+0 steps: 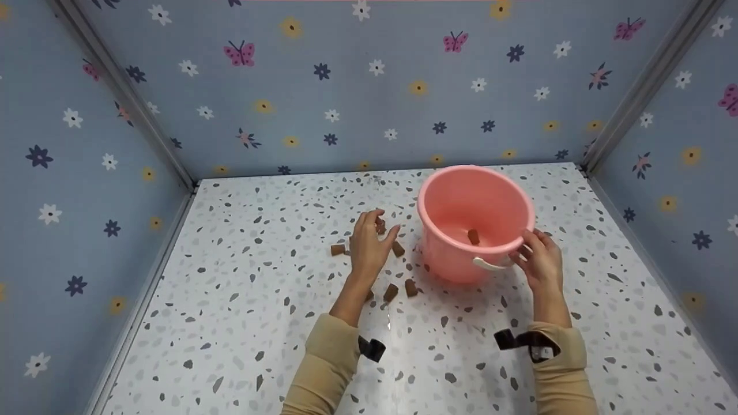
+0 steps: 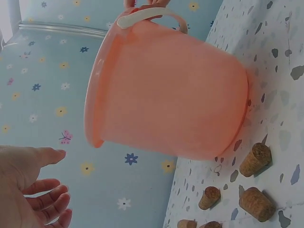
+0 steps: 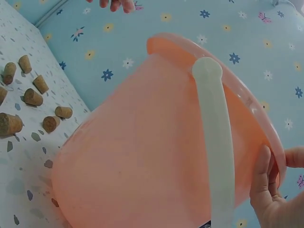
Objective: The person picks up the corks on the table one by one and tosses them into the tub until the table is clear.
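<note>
A pink bucket [image 1: 455,262] with a white handle [image 3: 216,142] stands on the speckled tabletop, and one cork [image 1: 473,236] lies inside it. My right hand [image 1: 541,259] pinches the bucket's rim on its right side, thumb and fingers on either side of the edge in the right wrist view. To the left of the bucket, my left hand [image 1: 369,245] is raised over several loose corks [image 1: 391,293], fingers apart and slightly bent. In the left wrist view that hand [image 2: 35,190] has nothing between thumb and fingers. It partly covers some corks in the head view.
More corks [image 3: 33,97] lie scattered left of the bucket on the tabletop [image 1: 242,323]. Flower-patterned walls [image 1: 369,86] enclose the table at the back and both sides. Dark wrist straps with cameras sit on both sleeves.
</note>
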Motion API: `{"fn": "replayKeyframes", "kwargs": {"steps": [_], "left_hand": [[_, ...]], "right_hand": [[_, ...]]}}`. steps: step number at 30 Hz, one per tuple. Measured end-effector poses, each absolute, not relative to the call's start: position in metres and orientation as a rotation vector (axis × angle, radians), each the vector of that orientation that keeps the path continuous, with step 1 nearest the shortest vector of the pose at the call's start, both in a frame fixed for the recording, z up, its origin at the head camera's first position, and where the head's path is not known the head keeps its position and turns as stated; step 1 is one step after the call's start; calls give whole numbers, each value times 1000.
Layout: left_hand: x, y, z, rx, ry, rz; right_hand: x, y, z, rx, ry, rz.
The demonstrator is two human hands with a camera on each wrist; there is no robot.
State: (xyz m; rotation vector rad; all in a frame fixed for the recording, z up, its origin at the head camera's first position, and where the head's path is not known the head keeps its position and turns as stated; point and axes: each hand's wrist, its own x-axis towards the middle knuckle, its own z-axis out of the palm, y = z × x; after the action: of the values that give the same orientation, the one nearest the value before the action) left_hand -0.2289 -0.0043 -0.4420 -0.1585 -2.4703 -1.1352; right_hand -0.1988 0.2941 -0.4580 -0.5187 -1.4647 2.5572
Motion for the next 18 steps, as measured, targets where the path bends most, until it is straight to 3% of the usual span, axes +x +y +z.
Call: {"fn": "replayKeyframes", "kwargs": {"steps": [4,11,18], "left_hand": [[-225,-11,-450,-137,-2461,-1167],[-218,-23,-464,-130,-2475,-1203],[-213,-35,-481,-107,-2502,-1251]], "right_hand": [[-195,287,-454,-534,-1442,2533],[-229,325,-524,-455,-1380,2528],[-192,275,-446,-582,-1418,2438]]}}
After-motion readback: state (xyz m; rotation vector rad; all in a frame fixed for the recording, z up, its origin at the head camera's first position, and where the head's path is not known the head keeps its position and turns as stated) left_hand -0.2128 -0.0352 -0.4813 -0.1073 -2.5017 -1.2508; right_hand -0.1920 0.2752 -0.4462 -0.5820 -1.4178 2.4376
